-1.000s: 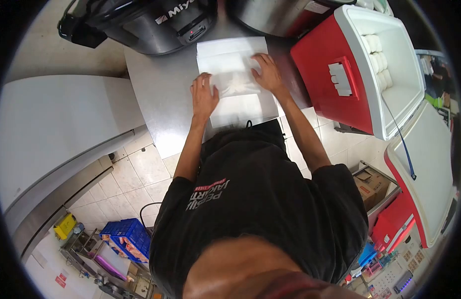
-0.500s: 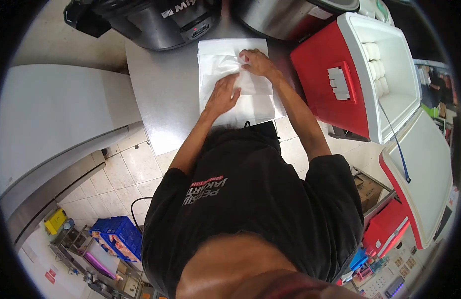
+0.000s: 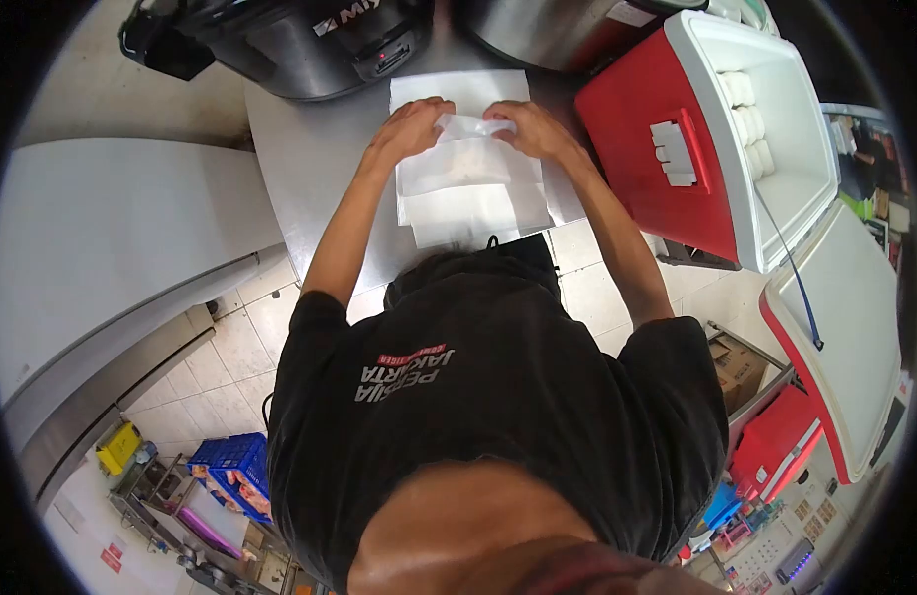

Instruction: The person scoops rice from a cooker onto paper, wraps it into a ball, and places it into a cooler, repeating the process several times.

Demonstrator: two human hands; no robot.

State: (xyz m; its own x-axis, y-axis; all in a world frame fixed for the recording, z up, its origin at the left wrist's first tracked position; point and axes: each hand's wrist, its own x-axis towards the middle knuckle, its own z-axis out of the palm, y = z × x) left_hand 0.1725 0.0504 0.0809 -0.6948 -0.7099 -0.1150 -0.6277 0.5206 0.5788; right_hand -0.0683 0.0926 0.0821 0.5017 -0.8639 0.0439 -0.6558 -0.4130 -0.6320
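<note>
Head view: a thin, translucent white paper sheet (image 3: 468, 171) lies at the near end of the grey metal counter (image 3: 315, 169), on top of further flat white sheets (image 3: 458, 89) that show beyond its far edge and on the side nearest the person. The left hand (image 3: 416, 127) is at the left end of the sheet's raised far edge, its grip clamped on the paper between thumb and fingers. The right hand (image 3: 530, 129) is at the right end of the same edge, its grip likewise clamped on the paper. The sheet's lifted, creased strip spans the gap between the two hands, and the remainder extends from there toward the person's body, between the forearms. The exact fingertip contact is partly hidden by the hands. Beyond the sheets stand a black, rounded appliance with white lettering (image 3: 300, 61), at left, and a silver cylindrical metal vessel (image 3: 538, 35), at right. To the right of the counter, a red cooler box with a white rim (image 3: 647, 149) holds stacked white bundles (image 3: 751, 124).
</note>
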